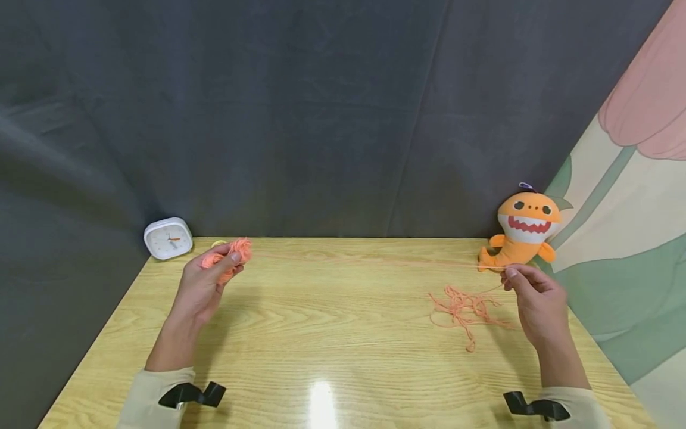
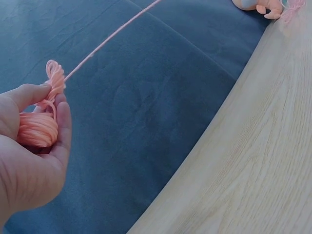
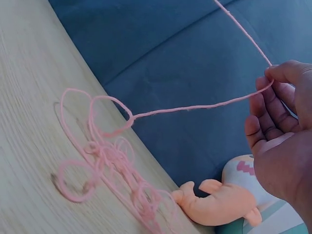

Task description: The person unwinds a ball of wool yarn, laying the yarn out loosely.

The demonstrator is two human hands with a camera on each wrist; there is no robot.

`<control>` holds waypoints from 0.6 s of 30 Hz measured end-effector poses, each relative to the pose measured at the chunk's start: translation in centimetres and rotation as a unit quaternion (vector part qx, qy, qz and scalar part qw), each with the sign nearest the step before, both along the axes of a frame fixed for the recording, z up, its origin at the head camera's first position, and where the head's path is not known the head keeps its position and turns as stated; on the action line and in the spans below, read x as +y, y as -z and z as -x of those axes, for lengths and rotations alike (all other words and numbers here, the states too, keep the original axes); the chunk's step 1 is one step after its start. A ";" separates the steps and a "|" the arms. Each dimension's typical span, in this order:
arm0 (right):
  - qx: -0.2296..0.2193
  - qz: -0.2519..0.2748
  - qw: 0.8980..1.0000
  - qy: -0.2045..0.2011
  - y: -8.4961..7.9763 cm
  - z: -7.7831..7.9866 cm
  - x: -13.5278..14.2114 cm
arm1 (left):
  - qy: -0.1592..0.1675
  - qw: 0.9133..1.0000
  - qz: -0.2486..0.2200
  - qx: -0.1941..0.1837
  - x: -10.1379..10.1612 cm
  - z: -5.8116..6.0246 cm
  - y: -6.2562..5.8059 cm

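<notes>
The wound bundle of coral yarn (image 2: 39,129) sits up in the left hand (image 1: 198,286), above the far left part of the table (image 1: 332,316); thumb and fingers curl around it, the thumb pressing the twisted upper loops against the fingertips while the thicker coil rests lower in the grip, probably so that the turns do not slip apart. From this bundle a single strand (image 2: 112,36) runs straight across to the right hand (image 1: 541,301), which pinches it between thumb and index finger, the other fingers loosely bent and apparently holding nothing more. With the hands set wide apart, the strand is stretched between them and clear of the wood, which likely prevents it from snagging. At the right fingertips the line bends and drops to a loose tangle (image 1: 466,304) on the table, close to that hand; lying there in slack loops, the heap seems placed within easy reach to give out length. Just behind the right hand, an orange plush shark (image 1: 527,223) sits upright at the table's far edge, and a white clock (image 1: 168,238) stands at the far left corner, both seemingly set aside from the yarn. A dark cloth (image 1: 295,119) hangs behind as a backdrop, beside a flower-patterned curtain (image 1: 638,238) on the right.
</notes>
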State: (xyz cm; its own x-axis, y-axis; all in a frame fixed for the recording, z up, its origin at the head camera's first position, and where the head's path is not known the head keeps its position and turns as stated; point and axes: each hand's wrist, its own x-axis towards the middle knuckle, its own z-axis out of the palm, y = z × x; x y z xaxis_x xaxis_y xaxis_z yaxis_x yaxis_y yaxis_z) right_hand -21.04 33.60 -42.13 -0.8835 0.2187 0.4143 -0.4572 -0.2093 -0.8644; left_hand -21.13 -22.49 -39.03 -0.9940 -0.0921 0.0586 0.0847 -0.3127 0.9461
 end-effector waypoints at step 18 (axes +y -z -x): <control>0.027 0.110 0.992 0.055 -1.3 -0.4 1.9 | -0.009 0.999 0.031 -0.020 -0.5 -0.1 0.2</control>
State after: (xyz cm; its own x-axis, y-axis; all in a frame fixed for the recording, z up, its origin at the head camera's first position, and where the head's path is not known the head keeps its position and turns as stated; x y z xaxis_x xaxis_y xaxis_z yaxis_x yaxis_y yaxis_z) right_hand -20.69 35.51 -40.85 -0.8276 0.4021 0.3916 -0.5313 -0.3366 -0.7774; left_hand -21.06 -22.97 -39.18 -0.9939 -0.1075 0.0242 0.0508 -0.2523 0.9663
